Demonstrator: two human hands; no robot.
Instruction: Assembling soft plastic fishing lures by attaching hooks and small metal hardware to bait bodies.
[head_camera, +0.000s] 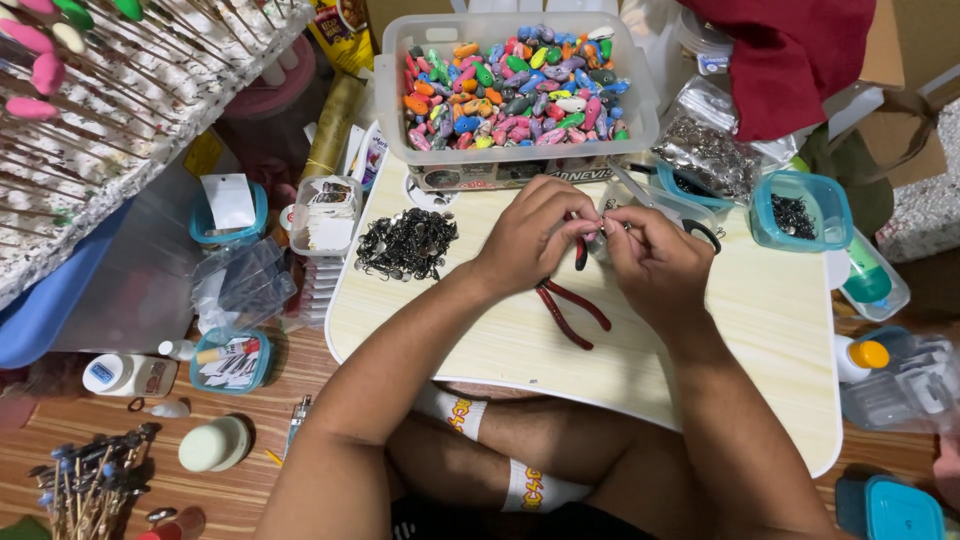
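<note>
My left hand (535, 235) and my right hand (650, 255) meet over the middle of a small pale wooden lap table (780, 330). Both pinch a tiny metal piece between their fingertips; it is too small to identify. The left hand also seems to hold a red-handled tool (581, 250) against the palm. Red-handled pliers (572, 310) lie on the table just below the hands. A pile of small dark metal hooks (407, 243) lies left of my left hand. Behind the hands stands a clear tub (520, 95) full of colourful painted fishing lures.
A blue-rimmed tub of dark small parts (800, 210) and a clear bag of metal bits (708, 150) sit at the right rear. A drying rack with pink and green lures (110, 110) stands at the left. Small tubs, bottles and sticks lie on the wooden floor (220, 480).
</note>
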